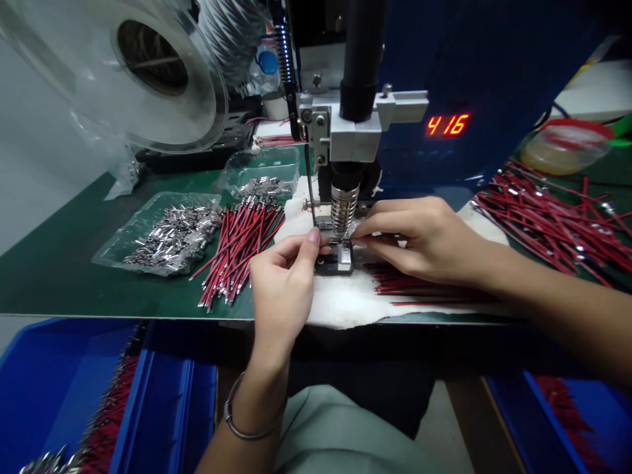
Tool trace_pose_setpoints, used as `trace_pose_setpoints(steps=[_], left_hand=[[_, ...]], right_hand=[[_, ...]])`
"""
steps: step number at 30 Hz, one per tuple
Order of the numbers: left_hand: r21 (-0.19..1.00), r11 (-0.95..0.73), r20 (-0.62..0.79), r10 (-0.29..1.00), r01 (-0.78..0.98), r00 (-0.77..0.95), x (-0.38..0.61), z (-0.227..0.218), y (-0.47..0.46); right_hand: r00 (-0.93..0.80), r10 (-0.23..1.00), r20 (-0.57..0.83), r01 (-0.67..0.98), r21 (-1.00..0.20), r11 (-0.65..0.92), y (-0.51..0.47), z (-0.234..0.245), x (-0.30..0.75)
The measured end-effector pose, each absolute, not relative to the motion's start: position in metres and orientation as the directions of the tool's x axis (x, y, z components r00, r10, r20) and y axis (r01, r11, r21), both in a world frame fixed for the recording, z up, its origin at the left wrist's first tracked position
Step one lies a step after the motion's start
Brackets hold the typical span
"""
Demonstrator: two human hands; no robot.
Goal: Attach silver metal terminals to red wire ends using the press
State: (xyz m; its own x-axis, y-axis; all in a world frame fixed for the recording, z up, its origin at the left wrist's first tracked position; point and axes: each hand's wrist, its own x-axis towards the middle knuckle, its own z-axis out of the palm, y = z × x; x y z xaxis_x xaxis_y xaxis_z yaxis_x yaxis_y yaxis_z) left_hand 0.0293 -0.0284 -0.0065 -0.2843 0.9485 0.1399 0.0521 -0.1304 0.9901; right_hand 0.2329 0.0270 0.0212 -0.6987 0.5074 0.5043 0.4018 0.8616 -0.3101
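Observation:
My left hand [284,283] is pinched closed at the small black and silver die [340,258] under the press head [344,197]; what its fingertips hold is too small to name. From the right, my right hand [419,237] reaches in with fingers pressed together on a thin red wire at the same die. A bundle of red wires [419,286] lies under my right wrist on the white cloth [340,303].
Left of the press lie a pile of red wires [241,247] and clear trays of small metal terminals [168,237]. More red wires [548,220] spread at the right. A red counter [447,125] reads 416. Blue bins [74,395] sit below the table edge.

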Motion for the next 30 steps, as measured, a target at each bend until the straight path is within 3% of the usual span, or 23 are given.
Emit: trace_pose_setpoints(steps=[19, 30], left_hand=[[0.990, -0.139, 0.143, 0.947, 0.037, -0.288, 0.028, -0.009, -0.028], [0.969, -0.216, 0.169, 0.935, -0.123, -0.311, 0.026, -0.016, -0.030]], right_hand=[[-0.652, 0.420, 0.631, 0.387, -0.200, 0.900, 0.026, 0.018, 0.231], [-0.626, 0.377, 0.682, 0.317, -0.220, 0.923, 0.023, 0.017, 0.230]])
